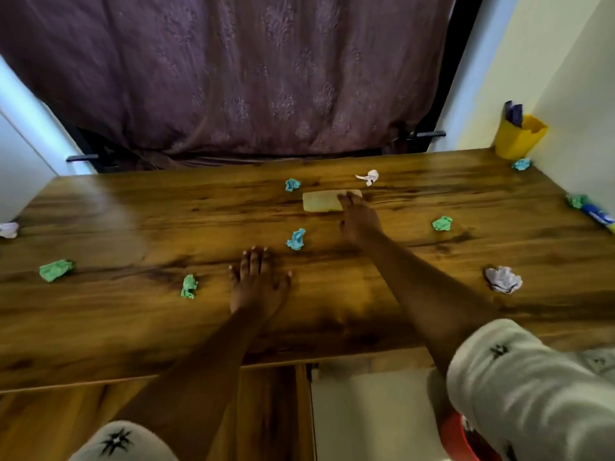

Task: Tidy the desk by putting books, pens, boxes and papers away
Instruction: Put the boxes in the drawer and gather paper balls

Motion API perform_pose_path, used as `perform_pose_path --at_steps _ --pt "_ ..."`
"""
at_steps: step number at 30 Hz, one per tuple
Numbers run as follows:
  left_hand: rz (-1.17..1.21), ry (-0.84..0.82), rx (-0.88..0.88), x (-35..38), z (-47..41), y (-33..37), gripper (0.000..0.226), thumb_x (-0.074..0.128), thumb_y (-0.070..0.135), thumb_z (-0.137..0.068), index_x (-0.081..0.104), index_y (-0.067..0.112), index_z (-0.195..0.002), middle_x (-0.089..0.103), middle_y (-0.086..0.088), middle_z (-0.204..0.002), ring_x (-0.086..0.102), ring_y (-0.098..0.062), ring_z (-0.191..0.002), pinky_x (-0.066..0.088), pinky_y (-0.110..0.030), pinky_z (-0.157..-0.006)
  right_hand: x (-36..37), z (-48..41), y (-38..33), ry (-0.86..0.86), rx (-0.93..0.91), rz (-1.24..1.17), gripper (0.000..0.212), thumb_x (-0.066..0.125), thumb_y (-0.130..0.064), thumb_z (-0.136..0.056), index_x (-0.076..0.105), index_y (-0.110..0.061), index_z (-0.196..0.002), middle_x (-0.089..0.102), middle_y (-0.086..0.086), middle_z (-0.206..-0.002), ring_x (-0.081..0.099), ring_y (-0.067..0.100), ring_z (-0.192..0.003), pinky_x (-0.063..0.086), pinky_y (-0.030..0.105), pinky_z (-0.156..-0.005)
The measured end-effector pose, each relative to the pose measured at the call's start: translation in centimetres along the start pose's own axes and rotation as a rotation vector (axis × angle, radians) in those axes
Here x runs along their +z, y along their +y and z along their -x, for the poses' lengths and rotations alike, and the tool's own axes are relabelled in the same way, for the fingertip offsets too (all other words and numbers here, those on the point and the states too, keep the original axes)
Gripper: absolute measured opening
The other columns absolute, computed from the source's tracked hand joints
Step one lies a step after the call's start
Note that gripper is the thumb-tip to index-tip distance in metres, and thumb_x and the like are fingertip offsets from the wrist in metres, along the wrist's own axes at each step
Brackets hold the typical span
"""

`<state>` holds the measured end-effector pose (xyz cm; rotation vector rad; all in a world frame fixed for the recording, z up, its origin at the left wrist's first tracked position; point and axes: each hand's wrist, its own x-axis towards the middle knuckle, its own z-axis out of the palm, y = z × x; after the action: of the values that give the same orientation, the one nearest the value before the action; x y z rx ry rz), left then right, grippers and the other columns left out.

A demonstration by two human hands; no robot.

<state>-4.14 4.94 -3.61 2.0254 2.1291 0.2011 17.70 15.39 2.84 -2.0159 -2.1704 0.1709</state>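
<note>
Green paper wads (56, 270) number four; right hand (359, 221) grip touches pale box (321, 201), left hand (256, 284) flat.

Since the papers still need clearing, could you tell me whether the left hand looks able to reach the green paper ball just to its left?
Probably yes. The left hand lies flat and open on the desk, and the green paper ball sits close beside it with only bare wood between them; nothing blocks a short sideways slide.

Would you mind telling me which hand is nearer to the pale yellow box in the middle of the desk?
Right. The right hand has its fingertips on the pale yellow box's right end. The left hand lies flat on the desk, nearer the person and apart from the box.
</note>
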Motion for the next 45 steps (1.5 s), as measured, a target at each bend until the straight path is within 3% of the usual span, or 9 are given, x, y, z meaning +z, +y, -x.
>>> perform_pose_path --at_steps 7,14,20,27,31,34,37,41,45 --pt "0.003 0.035 -0.010 0.3 -0.4 -0.2 0.078 0.023 0.066 -0.090 0.004 0.023 -0.152 0.001 -0.002 -0.161 -0.006 -0.020 -0.147 -0.003 -0.048 -0.117 3.8 -3.5 -0.9 -0.041 -0.032 0.072 0.062 0.042 -0.022 -0.098 0.008 -0.026 -0.151 0.003 0.005 -0.160 0.002 0.026 -0.147 0.009 0.057 -0.115" --pt "0.013 0.023 -0.021 0.1 -0.4 -0.2 0.078 0.022 0.066 -0.090 0.001 0.025 -0.152 -0.001 -0.001 -0.161 -0.007 -0.019 -0.147 -0.002 -0.048 -0.117 3.5 -0.2 0.9 0.150 -0.020 0.159 0.049 0.044 -0.019 -0.095 0.031 -0.024 -0.143 0.034 0.014 -0.143 0.029 0.035 -0.133 0.022 0.055 -0.110" --pt "0.002 -0.029 -0.014 -0.3 -0.2 -0.1 0.079 0.021 0.067 -0.090 0.000 0.022 -0.152 -0.003 -0.003 -0.161 -0.008 -0.021 -0.147 -0.002 -0.049 -0.118 1.2 5.2 2.2 0.024 0.053 0.008 0.051 0.060 -0.028 -0.088 0.041 -0.023 -0.135 0.041 0.015 -0.130 0.044 0.036 -0.118 0.041 0.051 -0.095" --pt "0.096 -0.068 0.189 -0.8 7.6 -2.4 0.070 0.037 0.053 -0.095 0.018 0.015 -0.150 0.007 -0.002 -0.160 -0.001 -0.018 -0.147 -0.002 -0.041 -0.118 1.2 18.2 -2.4 -0.116 -0.018 -0.093 0.056 0.059 -0.037 -0.087 0.036 -0.028 -0.138 0.045 0.004 -0.136 0.042 0.027 -0.121 0.040 0.041 -0.092" --pt "0.353 -0.130 0.241 -1.3 14.0 -4.3 0.064 0.049 0.041 -0.094 0.025 0.018 -0.149 0.018 0.000 -0.158 0.006 -0.017 -0.147 0.002 -0.038 -0.118 1.1 23.9 -7.1 -0.234 -0.094 -0.269 0.058 0.066 -0.028 -0.085 0.041 -0.024 -0.138 0.045 0.004 -0.140 0.044 0.023 -0.125 0.036 0.030 -0.097" --pt "0.827 -0.148 0.170 -1.9 17.9 -7.2 0.055 0.060 0.037 -0.089 0.041 0.024 -0.140 0.043 0.001 -0.145 0.036 -0.018 -0.137 0.032 -0.039 -0.111 1.1 27.4 -10.5 -0.321 -0.086 -0.484 0.064 0.071 -0.026 -0.082 0.041 -0.027 -0.138 0.045 0.002 -0.141 0.044 0.020 -0.126 0.037 0.028 -0.096" --pt "1.111 -0.211 0.127 -2.4 21.4 -10.5 0.073 0.070 0.033 -0.080 0.031 0.030 -0.142 0.047 0.015 -0.134 0.048 -0.002 -0.121 0.046 -0.018 -0.094 2.7 30.3 -12.9 -0.385 -0.127 -0.532 0.069 0.075 -0.025 -0.077 0.041 -0.029 -0.137 0.047 -0.001 -0.138 0.046 0.016 -0.124 0.040 0.029 -0.099" --pt "0.964 -0.303 0.141 -1.1 23.5 -14.8 0.077 0.076 0.051 -0.067 0.045 0.030 -0.134 0.051 0.003 -0.129 0.058 -0.005 -0.110 0.051 -0.020 -0.090 5.2 32.8 -15.2 -0.492 -0.178 -0.481 0.077 0.078 -0.023 -0.073 0.040 -0.028 -0.139 0.045 -0.004 -0.138 0.045 0.014 -0.124 0.041 0.029 -0.099" --pt "0.730 -0.397 0.127 0.8 24.3 -16.3 0.059 0.076 0.025 -0.078 0.051 0.023 -0.131 0.053 -0.002 -0.129 0.058 -0.013 -0.111 0.045 -0.014 -0.087 7.4 33.7 -16.7 -0.603 -0.148 -0.357 0.077 0.077 -0.025 -0.074 0.039 -0.023 -0.141 0.042 0.002 -0.142 0.041 0.021 -0.130 0.040 0.035 -0.104"
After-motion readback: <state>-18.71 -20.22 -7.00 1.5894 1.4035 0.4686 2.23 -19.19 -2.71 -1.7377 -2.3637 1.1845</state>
